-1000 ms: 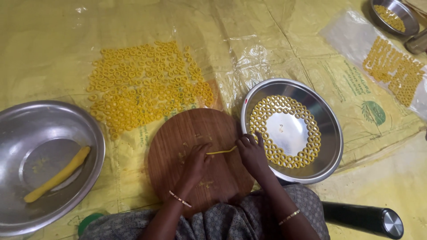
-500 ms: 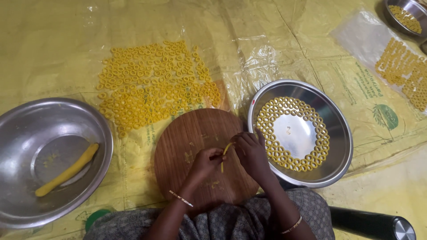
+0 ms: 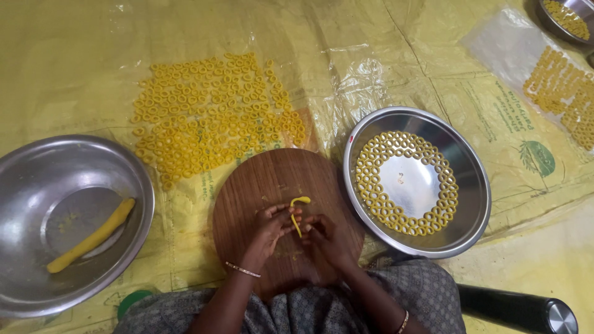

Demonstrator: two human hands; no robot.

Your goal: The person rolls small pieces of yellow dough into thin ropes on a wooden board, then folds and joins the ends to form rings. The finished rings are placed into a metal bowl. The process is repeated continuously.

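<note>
**Dough strip pinched between both hands over the board**

Thin yellow dough strip (image 3: 297,213) sits w/ its long axis roughly near-to-far across the round wooden board (image 3: 260,185); far end curls over into a hook, pointing right. Lower end is caught btwn the two hands, so the free curl lies just beyond the fingertips, away from the person.

Left hand (image 3: 267,230): fingers pressed together on the strip from the left, wrist angled in, bangle on it. Right hand (image 3: 327,240): fingertips touching the strip's lower part from the right, knuckles up; pinch looks closed. Both equally near.

Steel plate (image 3: 470,185) w/ dough rings just right of board; steel bowl (image 3: 25,185) holding a thick dough roll (image 3: 91,235) well left.
</note>
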